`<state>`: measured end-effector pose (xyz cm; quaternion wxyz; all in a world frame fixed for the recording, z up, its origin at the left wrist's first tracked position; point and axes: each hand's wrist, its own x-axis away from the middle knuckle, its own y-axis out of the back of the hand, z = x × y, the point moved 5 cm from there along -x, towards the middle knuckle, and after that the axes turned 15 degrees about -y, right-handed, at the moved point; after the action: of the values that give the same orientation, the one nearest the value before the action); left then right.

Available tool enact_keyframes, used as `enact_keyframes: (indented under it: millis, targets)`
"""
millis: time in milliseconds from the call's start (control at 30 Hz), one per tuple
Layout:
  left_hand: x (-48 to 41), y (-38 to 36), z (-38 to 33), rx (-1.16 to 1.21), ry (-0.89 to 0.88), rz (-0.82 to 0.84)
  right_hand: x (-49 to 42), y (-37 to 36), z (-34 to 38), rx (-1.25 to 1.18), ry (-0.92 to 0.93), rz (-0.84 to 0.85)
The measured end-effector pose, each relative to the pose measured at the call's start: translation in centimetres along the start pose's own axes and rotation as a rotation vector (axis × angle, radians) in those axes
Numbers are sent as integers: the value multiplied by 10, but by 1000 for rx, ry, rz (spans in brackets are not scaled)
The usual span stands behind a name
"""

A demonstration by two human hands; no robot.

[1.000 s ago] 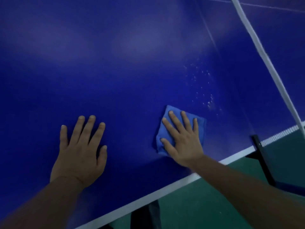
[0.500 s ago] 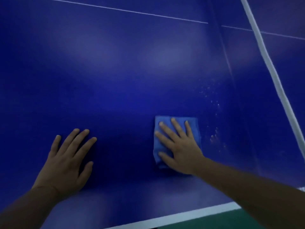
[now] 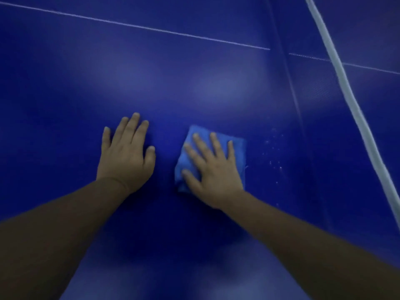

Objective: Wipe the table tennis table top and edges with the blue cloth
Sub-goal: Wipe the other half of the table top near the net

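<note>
The dark blue table tennis table top (image 3: 173, 79) fills the view. A folded blue cloth (image 3: 237, 146) lies flat on it, right of centre. My right hand (image 3: 214, 169) presses down on the cloth with straight, spread fingers and covers most of it. My left hand (image 3: 125, 154) rests flat on the bare table top just left of the cloth, fingers straight, holding nothing.
The net's white top band (image 3: 355, 109) runs diagonally down the right side. A thin white centre line (image 3: 151, 29) crosses the table at the back. Pale specks (image 3: 272, 152) dot the surface just right of the cloth.
Both hands have slid farther onto the table, away from the near white edge, which has left the view. The left hand has come closer to the cloth.
</note>
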<state>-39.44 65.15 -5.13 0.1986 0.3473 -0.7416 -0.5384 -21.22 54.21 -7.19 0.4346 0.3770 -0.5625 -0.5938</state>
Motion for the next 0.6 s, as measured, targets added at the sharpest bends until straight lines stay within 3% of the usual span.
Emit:
enact_keyframes:
  millis: [67,100,233,300,433,500,600]
  targets:
    - [-26,-9,2,-34,-1,66,-7,3,-9,14,202,69]
    - [-35,-13,4,-67,-6,113,-28,7,-21,40,217,75]
    - [-44,-19,10,-132,-16,190,-111,23,-77,76,-222,82]
    - [-42,-18,8,-142,-22,194,-110,18,-73,58,-345,29]
    - [-43,-14,5,-113,-20,196,-76,1,-17,8,-107,1]
    - [-42,-15,3,-101,-27,201,-109,3,-8,-4,-3,43]
    - [-43,-15,3,-85,-13,213,-190,18,-28,39,-117,51]
